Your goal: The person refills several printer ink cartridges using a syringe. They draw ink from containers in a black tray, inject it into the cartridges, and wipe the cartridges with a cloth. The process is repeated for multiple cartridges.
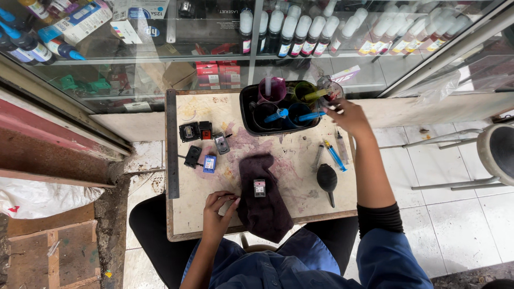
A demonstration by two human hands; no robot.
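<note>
At twelve o'clock on the small stained table (300, 160), a black tray (247, 115) holds several cups: a magenta-stained one (272, 90) with a syringe standing in it, a yellow-tinted one (304, 91), and dark ones with blue syringes (281, 114) laid across them. The right hand (350, 115), arm stretched out toward one o'clock, pinches a yellow-tipped syringe (317, 94) at the tray's right edge. At six o'clock a dark cloth (265, 206) lies with an ink cartridge (259, 187) resting on it. The left hand (218, 211), at seven o'clock, rests on the table with fingers curled, touching the cloth's left edge, holding nothing I can make out. More cartridges (199, 131) sit at ten o'clock; a black rubber blower (327, 179) lies at four.
</note>
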